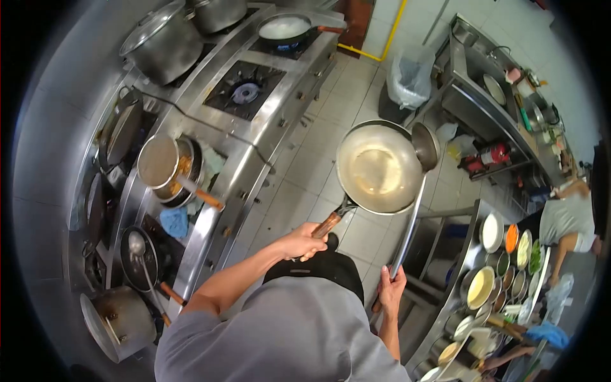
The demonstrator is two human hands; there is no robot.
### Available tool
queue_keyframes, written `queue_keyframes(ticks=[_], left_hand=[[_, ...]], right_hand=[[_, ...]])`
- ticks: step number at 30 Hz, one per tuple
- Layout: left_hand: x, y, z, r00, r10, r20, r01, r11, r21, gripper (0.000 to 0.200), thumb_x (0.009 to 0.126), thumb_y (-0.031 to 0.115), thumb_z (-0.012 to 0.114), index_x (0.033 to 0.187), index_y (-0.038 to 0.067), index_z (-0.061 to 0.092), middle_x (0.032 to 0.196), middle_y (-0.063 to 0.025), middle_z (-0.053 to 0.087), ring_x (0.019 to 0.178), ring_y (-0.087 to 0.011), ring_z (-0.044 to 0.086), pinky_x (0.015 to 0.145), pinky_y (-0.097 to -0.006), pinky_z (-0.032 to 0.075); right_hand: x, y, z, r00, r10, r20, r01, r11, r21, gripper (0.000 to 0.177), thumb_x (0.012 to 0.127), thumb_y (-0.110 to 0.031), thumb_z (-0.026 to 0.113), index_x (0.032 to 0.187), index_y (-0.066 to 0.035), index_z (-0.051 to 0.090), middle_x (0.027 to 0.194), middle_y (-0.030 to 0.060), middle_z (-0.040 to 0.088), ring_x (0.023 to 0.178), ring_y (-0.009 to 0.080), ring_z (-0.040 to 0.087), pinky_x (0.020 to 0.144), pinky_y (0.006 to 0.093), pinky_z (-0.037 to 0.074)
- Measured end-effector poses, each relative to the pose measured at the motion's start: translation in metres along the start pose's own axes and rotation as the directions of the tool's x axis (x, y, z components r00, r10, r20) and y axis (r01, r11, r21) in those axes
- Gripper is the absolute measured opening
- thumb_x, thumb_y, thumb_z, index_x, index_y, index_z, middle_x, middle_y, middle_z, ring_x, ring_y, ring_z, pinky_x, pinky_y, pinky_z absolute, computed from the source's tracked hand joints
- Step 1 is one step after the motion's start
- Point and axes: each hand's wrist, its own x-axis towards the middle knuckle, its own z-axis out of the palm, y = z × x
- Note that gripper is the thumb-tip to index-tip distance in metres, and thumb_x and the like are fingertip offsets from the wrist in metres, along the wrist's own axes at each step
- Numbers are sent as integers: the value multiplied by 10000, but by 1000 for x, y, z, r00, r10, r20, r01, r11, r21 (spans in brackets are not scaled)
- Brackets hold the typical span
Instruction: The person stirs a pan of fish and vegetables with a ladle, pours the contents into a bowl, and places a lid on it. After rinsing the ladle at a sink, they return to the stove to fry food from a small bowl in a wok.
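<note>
My left hand [302,244] is wrapped round the wooden handle of a wok [375,167], held out in front of my body above the tiled floor. The wok's pale metal inside faces up and has a yellowish sheen at the bottom. In my right hand [390,290] is the long handle of a ladle [410,223]. Its dark, round bowl [425,146] overlaps the wok's right rim in this view.
Along the left runs a stove [280,95] with pots, pans and a strainer [159,160]. A pan [284,28] sits over a lit burner. Right is a counter with bowls of ingredients [479,286]; other people work beyond it. A lined bin [410,79] stands ahead.
</note>
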Motion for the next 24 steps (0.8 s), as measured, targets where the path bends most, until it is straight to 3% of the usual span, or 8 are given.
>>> queue_keyframes(ticks=[4, 8, 13, 20, 24], left_hand=[[60, 54, -8, 991, 2, -133, -8, 999, -47, 157, 817, 5, 583, 869, 72, 451, 581, 23, 423, 392, -47, 371, 336, -230, 319], [126, 120, -19, 990, 20, -142, -30, 997, -66, 162, 815, 25, 594, 859, 73, 446, 560, 26, 410, 382, -49, 371, 327, -234, 308], [241, 216, -31, 982, 22, -187, -23, 1000, -2, 159, 799, 29, 594, 862, 65, 452, 555, 19, 418, 369, -63, 378, 322, -247, 306], [418, 386, -24, 990, 114, -78, -101, 982, 159, 159, 775, 38, 589, 861, 64, 458, 559, 10, 425, 372, -71, 384, 327, -257, 316], [521, 481, 9, 980, 199, -15, -179, 908, 379, 129, 771, 44, 580, 818, 63, 461, 560, 6, 429, 384, -81, 406, 326, -262, 319]], right_hand=[[115, -57, -9, 999, -13, 48, 14, 1000, -18, 271, 902, -206, 613, 768, -83, 412, 537, -38, 381, 390, 59, 400, 339, 239, 347], [211, -107, -6, 996, 40, 81, -41, 999, 10, 173, 906, -185, 596, 862, -71, 474, 537, -28, 412, 392, 71, 415, 352, 255, 364], [333, -128, -16, 999, 12, 41, -18, 988, 152, 196, 914, -210, 594, 857, -64, 477, 547, -28, 415, 390, 70, 424, 345, 245, 366], [463, -206, -80, 972, 68, -223, -6, 964, 265, 161, 913, -192, 585, 882, -61, 497, 554, -27, 415, 382, 73, 414, 341, 245, 363], [533, -244, -140, 929, 92, -358, 15, 959, 284, 211, 910, -210, 575, 1029, -45, 518, 543, -16, 419, 394, 81, 420, 347, 257, 357]])
